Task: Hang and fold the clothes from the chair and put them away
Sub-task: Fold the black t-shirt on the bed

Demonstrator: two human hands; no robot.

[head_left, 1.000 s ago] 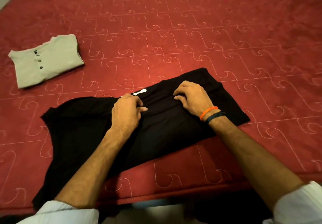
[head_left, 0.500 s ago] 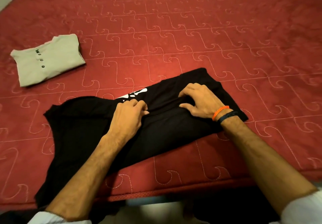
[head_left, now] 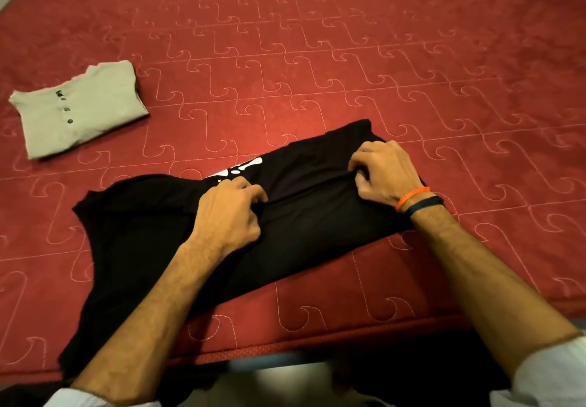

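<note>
A black shirt (head_left: 317, 216) lies partly folded near the front edge of a red bed cover (head_left: 348, 58). The left hand (head_left: 228, 216) pinches a fold in the shirt's middle with bent fingers. The right hand (head_left: 385, 173) grabs the same fold further right, fingers curled. A folded grey shirt (head_left: 79, 108) sits far left.

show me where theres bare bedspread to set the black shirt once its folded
Free: the wide stretch of red bedspread beyond the black shirt, and right of the folded beige henley. Crowded: the near edge, where both hands grip the shirt.
</note>
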